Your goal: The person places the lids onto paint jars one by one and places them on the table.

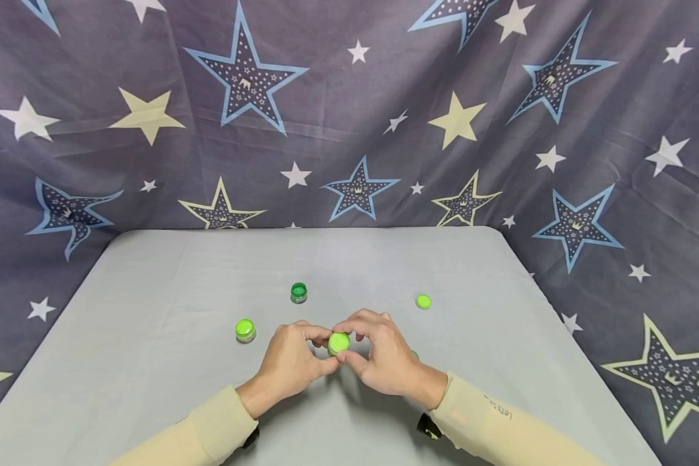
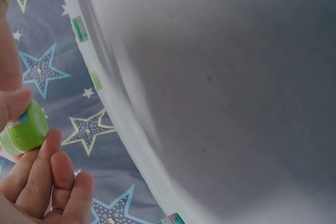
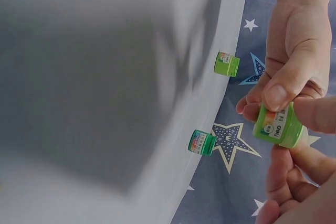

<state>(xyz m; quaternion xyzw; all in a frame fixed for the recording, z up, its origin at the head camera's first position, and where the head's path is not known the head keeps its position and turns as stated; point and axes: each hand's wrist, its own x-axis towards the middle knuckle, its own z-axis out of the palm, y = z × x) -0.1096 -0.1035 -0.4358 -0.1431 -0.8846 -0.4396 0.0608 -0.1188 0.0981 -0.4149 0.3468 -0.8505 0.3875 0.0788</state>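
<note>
Over the middle of the table, a small light green paint jar (image 1: pixel 338 343) is held between both hands. My left hand (image 1: pixel 291 359) grips its left side with thumb and fingers. From the right, the thumb and index finger of my right hand (image 1: pixel 387 356) pinch round its upper rim. A printed label shows on the jar's side (image 3: pixel 275 125) in the right wrist view. Left of the hands stands another light green jar (image 1: pixel 245 331), and behind them a dark green jar (image 1: pixel 299 293). A round light green lid (image 1: pixel 423 301) lies farther right.
A dark green thing (image 1: pixel 415 354) peeks out from behind my right hand, mostly hidden. The grey-clothed table (image 1: pixel 210 272) ends at a star-patterned curtain (image 1: pixel 384 97) at the back and sides.
</note>
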